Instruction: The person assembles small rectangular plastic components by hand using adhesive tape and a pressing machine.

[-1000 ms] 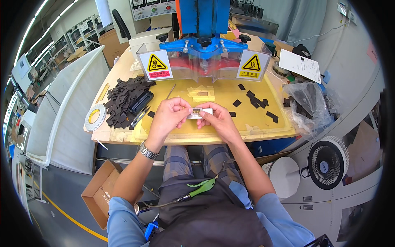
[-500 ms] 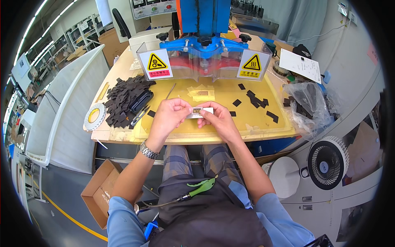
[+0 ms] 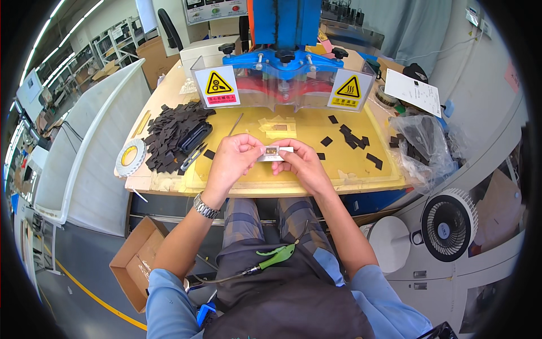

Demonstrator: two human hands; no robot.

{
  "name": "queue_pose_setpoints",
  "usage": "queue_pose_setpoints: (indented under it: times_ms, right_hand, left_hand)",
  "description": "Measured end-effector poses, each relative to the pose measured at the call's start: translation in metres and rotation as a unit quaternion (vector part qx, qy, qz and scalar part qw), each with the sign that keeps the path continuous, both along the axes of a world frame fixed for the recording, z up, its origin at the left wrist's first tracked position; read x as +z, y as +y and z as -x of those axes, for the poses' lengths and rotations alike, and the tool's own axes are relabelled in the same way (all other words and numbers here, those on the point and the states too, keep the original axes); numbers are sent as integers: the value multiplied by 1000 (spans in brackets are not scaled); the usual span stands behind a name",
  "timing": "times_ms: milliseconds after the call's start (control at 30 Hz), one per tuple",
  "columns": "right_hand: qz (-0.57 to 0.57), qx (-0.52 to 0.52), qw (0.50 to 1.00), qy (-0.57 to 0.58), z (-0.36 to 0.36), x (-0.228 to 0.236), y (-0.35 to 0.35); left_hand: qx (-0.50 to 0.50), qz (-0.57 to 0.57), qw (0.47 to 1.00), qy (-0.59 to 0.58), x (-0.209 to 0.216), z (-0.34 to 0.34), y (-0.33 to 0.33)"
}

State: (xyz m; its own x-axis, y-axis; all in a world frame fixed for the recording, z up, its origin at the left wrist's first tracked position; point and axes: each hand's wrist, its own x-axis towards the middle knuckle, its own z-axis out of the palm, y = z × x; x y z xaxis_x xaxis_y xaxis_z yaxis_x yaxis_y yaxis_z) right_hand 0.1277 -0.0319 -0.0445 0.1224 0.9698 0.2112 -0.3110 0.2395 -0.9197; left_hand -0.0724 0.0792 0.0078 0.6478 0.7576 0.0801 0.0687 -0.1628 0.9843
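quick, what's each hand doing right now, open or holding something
Left hand: closed, pinching the left end of a small white piece.
Right hand: closed, gripping the same piece toward its right end.

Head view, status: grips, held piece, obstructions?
Left grip and right grip both on small white piece. Dark patch showing. Nothing seen blocking; clear guard stands beyond.

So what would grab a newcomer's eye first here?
The big blue machine at top middle, with yellow warning triangles on either side. Below it, the left hand and right hand hold a small white piece. A heap of black pieces lies to the left.
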Motion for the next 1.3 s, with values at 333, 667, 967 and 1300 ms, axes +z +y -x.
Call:
queue_pose_setpoints:
  times_ms: [333, 667, 967, 1300]
  right_hand:
    - [-12, -18, 1000, -15, 4, -1, 1]
    - [-7, -69, 997, -37, 9, -4, 3]
    - [11, -80, 996, -35, 12, 2, 2]
    - [11, -84, 995, -51, 14, 0, 2]
  left_hand:
    - [5, 5, 1000, 3, -8, 1, 4]
    - [-14, -2, 1000, 8, -9, 2, 3]
    - [-49, 11, 998, -29, -15, 1, 10]
    - [-36, -33, 996, -75, -37, 3, 12]
